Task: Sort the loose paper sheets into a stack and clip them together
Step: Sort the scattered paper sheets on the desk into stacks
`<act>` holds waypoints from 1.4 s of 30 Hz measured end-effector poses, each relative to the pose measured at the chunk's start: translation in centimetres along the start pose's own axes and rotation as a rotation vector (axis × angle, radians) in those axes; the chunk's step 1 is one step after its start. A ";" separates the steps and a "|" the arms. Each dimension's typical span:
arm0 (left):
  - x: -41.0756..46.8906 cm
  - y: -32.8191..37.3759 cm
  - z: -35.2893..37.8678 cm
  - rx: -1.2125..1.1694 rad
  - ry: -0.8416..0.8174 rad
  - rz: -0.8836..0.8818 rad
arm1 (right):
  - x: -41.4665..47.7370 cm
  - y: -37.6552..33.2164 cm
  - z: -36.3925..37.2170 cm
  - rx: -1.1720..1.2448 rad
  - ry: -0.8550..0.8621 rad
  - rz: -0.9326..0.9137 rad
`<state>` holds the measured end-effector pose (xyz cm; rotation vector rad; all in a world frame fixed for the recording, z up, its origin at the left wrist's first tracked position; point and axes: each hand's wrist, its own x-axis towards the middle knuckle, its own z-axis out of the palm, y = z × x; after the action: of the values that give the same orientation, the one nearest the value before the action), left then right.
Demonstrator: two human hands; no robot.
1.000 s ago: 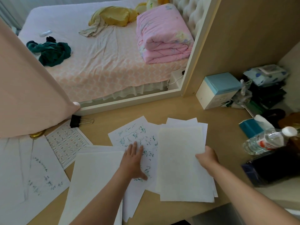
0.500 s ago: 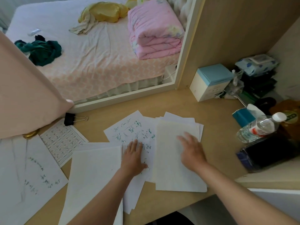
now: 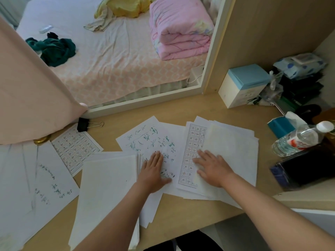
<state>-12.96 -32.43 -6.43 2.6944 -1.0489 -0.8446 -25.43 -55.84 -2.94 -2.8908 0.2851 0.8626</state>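
Loose white sheets lie spread over the wooden desk (image 3: 181,212). My left hand (image 3: 153,171) presses flat on a sheet with green handwriting (image 3: 145,138). My right hand (image 3: 212,167) lies flat, fingers spread, on a blank sheet (image 3: 233,147) atop a pile at the right; a sheet with a printed character grid (image 3: 192,145) shows from under it. A stack of blank sheets (image 3: 107,192) lies at the lower left. Another grid sheet (image 3: 76,147) and a handwritten sheet (image 3: 49,180) lie further left. A black binder clip (image 3: 84,124) rests by the mirror's lower edge.
A mirror (image 3: 145,104) leans at the desk's back, reflecting a bed. A pink cloth (image 3: 27,98) hangs at the left. At the right stand a blue-topped box (image 3: 243,86), a lying water bottle (image 3: 301,138), a tissue pack (image 3: 282,124) and a dark case (image 3: 306,167).
My right hand let go of the pile's right edge, moved onto its top and slid the blank sheet to the right, uncovering the grid sheet. My left hand stayed pressing the handwritten sheet.
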 end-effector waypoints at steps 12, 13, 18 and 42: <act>-0.6 2.0 3.3 0.055 0.056 0.013 | -0.4 -2.4 1.0 0.028 -0.044 -0.110; -0.7 1.9 3.2 0.042 0.070 0.020 | -0.3 -1.9 1.0 0.030 -0.041 -0.066; -1.7 1.4 3.2 -0.016 0.142 0.095 | -0.1 0.0 0.3 0.057 -0.016 0.051; -3.5 4.7 -3.7 -0.466 0.017 0.162 | 1.4 -2.3 -6.6 1.788 -0.092 0.416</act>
<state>-15.79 -34.01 -0.27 2.1966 -0.9142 -0.9026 -20.29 -54.85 1.86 -1.1183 0.9848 0.3261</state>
